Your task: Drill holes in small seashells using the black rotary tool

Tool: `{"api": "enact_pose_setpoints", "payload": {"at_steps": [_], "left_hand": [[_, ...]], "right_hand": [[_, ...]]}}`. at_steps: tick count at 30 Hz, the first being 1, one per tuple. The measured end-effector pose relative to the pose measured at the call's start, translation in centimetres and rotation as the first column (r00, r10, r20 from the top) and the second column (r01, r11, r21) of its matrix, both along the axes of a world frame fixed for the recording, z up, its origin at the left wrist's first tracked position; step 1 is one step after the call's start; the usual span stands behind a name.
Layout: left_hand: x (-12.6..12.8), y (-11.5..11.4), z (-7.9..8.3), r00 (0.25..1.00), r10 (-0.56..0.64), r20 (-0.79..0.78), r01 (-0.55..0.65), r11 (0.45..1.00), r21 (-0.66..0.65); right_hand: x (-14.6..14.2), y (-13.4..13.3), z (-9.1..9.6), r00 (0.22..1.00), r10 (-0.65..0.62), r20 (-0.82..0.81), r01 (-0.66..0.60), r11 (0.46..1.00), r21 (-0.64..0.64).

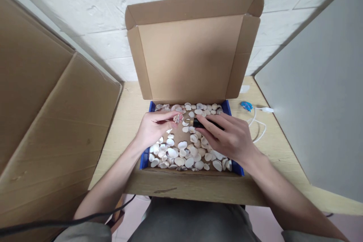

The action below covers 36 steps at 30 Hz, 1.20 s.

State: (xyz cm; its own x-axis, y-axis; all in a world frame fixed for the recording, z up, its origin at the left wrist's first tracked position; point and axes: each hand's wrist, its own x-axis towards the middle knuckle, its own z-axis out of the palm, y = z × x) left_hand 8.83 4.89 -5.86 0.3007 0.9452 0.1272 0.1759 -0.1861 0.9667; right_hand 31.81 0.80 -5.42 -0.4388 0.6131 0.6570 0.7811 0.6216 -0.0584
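Between the thumb and fingers of my left hand (153, 128) is a small pinkish-brown, rough seashell (177, 118). My right hand (232, 138) is wrapped round a black pen-shaped tool (199, 123) with a brass-coloured front end. Its thin tip points left toward the held shell; whether they touch, I cannot tell. Both hands are above a shallow cardboard box with blue side walls (145, 159). Many loose white and cream shells (179, 161) lie inside, thickest along the near side, with more along the far edge. Bare cardboard shows in the middle, below my left fingers.
The box's brown lid (190, 56) stands raised at the back, near a white brick wall (107, 15). A large cardboard panel (56, 121) borders the left, a grey panel (320, 83) the right. On the wooden table lie a blue crumpled item (246, 106) and a white cable (263, 133).
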Motion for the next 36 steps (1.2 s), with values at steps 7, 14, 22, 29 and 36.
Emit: {"api": "enact_pose_setpoints", "payload": {"at_steps": [7,14,22,29,36], "left_hand": [[-0.1,0.2,-0.2,1.000,0.017,0.001,-0.017,0.999,-0.034],[-0.2,0.1,-0.3,0.999,0.021,0.049,-0.018,0.999,-0.049],[0.0,0.0,0.0,1.000,0.008,0.019,-0.008,1.000,-0.004],[0.6,-0.4,0.2,0.999,-0.017,-0.046,0.018,0.999,0.030],[0.6,-0.3,0.2,0.998,-0.018,-0.053,0.021,0.998,0.059]], "right_hand": [[-0.3,-0.1,0.0,0.999,-0.001,-0.043,-0.001,0.998,-0.056],[-0.2,0.0,0.5,1.000,-0.012,0.003,0.012,0.996,0.085],[-0.6,-0.1,0.4,1.000,0.009,-0.009,-0.008,0.997,0.080],[-1.9,-0.5,-0.8,0.994,0.011,-0.106,-0.023,0.993,-0.113],[-1.9,-0.4,-1.0,0.992,0.007,-0.126,-0.033,0.977,-0.210]]}}
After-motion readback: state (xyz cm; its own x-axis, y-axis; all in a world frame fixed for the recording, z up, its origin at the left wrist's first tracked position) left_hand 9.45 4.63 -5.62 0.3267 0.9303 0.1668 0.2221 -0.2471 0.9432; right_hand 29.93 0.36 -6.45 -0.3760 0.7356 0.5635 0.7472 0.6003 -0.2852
